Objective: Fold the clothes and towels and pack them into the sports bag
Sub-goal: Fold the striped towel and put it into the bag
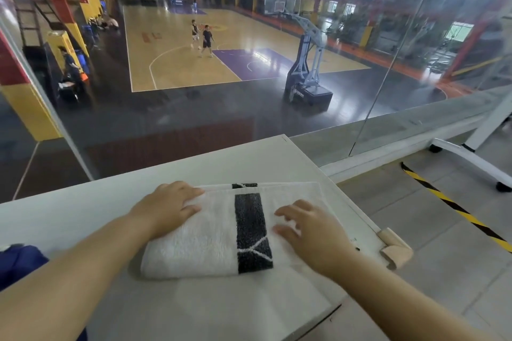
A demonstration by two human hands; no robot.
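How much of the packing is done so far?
The white towel already lies folded on the table. Both hands, left and right, rest open on it, flattening it. A blue cloth at the left edge looks unfolded. No bag is in view, so packing remains.

Sports hall: basketball court (180, 44), hoops (281, 1)

I get soft, even daylight, brightest where the sky blows out white along the top edge. The glossy dark floor around the wooden basketball court (194, 44) throws glare. Reflections streak the clear glass wall (415, 22). Straight lines bow near the edges, and my right hand (310, 227) smears slightly.
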